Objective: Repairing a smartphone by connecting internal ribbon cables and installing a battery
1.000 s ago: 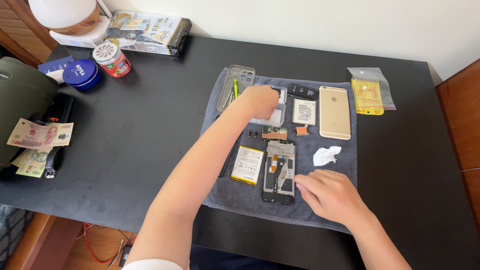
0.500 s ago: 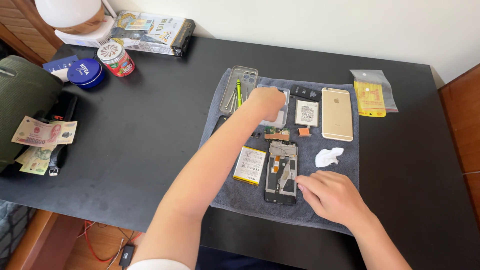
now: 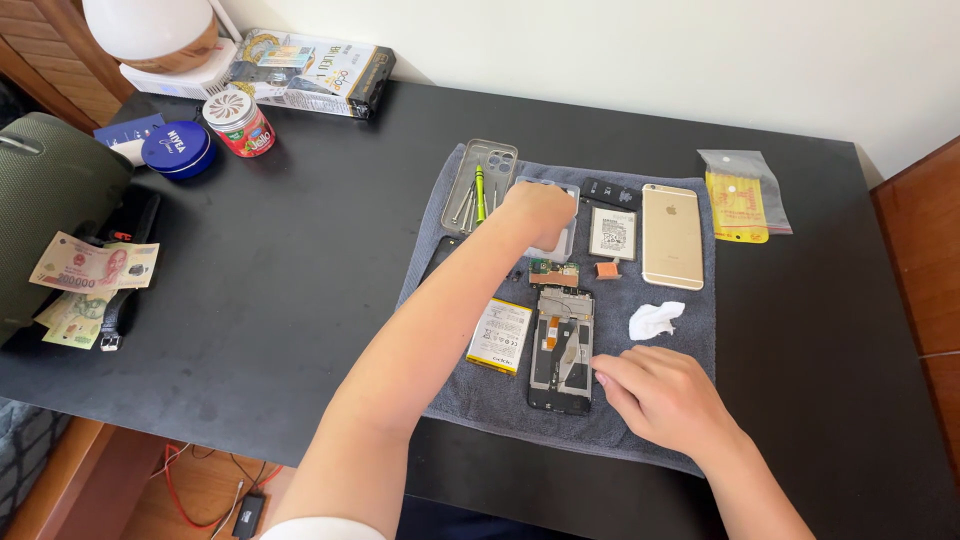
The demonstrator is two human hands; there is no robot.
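Observation:
A grey cloth (image 3: 690, 330) on the black table holds a taken-apart phone. My left hand (image 3: 537, 212) reaches across it and rests, fingers curled, on a clear phone case (image 3: 565, 243) at the cloth's far side. What its fingers hold is hidden. My right hand (image 3: 665, 398) lies on the near right of the cloth, fingertips touching the lower right edge of the open black phone frame (image 3: 560, 350). A white battery (image 3: 500, 335) lies left of the frame. A small circuit board (image 3: 553, 272) sits just beyond it.
A second clear case holding small screwdrivers (image 3: 478, 192), a gold phone (image 3: 671, 235), a small battery (image 3: 611, 232), a crumpled white tissue (image 3: 653, 320) lie on the cloth. A yellow packet (image 3: 740, 200) lies right of it. Banknotes (image 3: 92, 265), a blue tin (image 3: 177, 148), a red can (image 3: 238, 123) stand left.
My left hand has shifted slightly right along the far edge of the cloth onto the clear case. My right hand stays by the phone frame.

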